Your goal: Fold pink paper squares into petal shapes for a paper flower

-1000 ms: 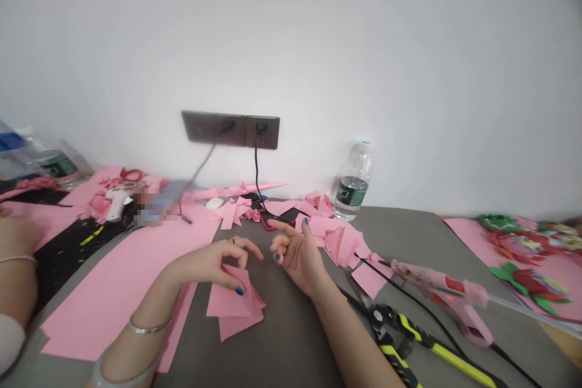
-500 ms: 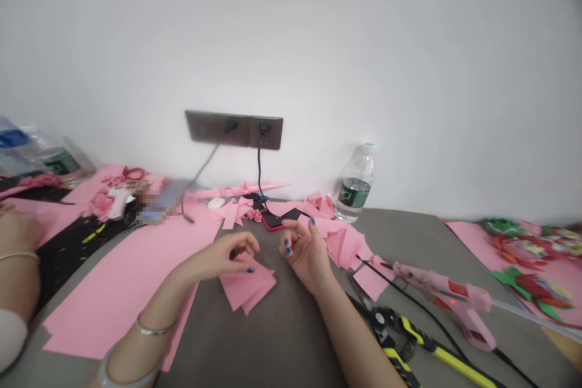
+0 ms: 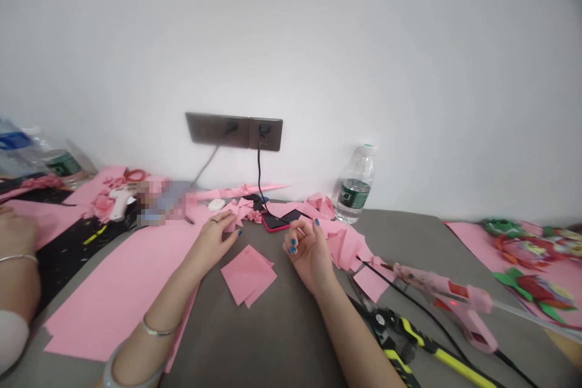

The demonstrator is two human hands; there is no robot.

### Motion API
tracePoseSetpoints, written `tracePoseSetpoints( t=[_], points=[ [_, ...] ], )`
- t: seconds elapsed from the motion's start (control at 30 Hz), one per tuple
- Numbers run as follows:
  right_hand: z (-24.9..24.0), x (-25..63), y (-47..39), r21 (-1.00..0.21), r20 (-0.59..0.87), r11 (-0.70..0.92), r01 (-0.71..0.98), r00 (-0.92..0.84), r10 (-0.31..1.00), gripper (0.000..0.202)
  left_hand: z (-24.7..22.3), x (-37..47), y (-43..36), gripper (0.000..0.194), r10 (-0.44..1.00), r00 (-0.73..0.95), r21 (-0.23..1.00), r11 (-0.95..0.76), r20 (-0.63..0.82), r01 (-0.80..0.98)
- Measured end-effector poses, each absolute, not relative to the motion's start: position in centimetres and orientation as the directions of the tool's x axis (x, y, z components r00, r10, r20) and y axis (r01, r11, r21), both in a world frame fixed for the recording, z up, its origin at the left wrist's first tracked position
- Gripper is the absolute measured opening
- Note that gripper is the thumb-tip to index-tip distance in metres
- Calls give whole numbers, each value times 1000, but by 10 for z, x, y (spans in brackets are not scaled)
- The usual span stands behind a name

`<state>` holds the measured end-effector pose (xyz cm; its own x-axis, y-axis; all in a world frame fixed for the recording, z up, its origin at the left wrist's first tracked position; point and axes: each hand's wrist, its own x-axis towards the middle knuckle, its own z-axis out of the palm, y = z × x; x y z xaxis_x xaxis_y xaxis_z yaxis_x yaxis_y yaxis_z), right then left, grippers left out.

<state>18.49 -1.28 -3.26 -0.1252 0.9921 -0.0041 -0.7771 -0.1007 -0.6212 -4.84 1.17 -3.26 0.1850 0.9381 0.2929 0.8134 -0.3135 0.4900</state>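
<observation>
My left hand reaches out with its fingers stretched and the thumb apart, palm down, beside the small cut pink paper pieces. Its fingertips are at their edge; whether they touch is hard to tell. In front of me a few pink paper squares lie loosely stacked on the grey table, untouched by either hand. My right hand hovers to the right of the stack, palm turned up. Its fingers are loosely curled, the thumb stands apart, and nothing shows in it.
Large pink sheets lie at left, near another person's forearm. A phone, folded pink papers and a water bottle stand behind. Yellow-black pliers, a pink glue gun with its cord and paper flowers occupy the right.
My left hand has moved off the pink squares, back and to the left toward the cut pieces, leaving the stack uncovered. My right hand has curled slightly more and barely shifted.
</observation>
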Motion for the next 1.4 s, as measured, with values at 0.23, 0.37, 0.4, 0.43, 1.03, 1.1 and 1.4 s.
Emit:
tracePoseSetpoints(
  t=[0.23, 0.37, 0.4, 0.43, 1.03, 1.1, 1.4],
  points=[
    [-32, 184, -13, -627, -7, -101, -772, -124, 992, 39, -29, -43, 6, 37, 937, 242, 384, -327, 253, 863],
    [-31, 185, -13, -660, -10, -89, -746, -110, 994, 39, -32, -43, 8, 43, 941, 162, 473, -293, 299, 831],
    [-31, 185, -13, -666, -9, -87, -741, -109, 994, 40, -31, -43, 8, 42, 937, 126, 509, -287, 326, 812],
    [-31, 185, -13, -668, -7, -86, -739, -110, 994, 40, -29, -43, 8, 40, 931, 89, 542, -282, 354, 792],
    [-38, 168, -25, -927, 263, 241, -288, -42, 964, 29, -11, -7, -15, 28, 840, 193, 697, -531, 506, 482],
    [-39, 169, -24, -930, 266, 252, -267, -17, 964, 28, -11, -6, -16, 29, 869, 172, 761, -490, 463, 425],
    [-42, 169, -23, -927, 286, 288, -242, 42, 957, 31, -8, -8, -16, 34, 950, 113, 913, -312, 292, 262]
  ],
)
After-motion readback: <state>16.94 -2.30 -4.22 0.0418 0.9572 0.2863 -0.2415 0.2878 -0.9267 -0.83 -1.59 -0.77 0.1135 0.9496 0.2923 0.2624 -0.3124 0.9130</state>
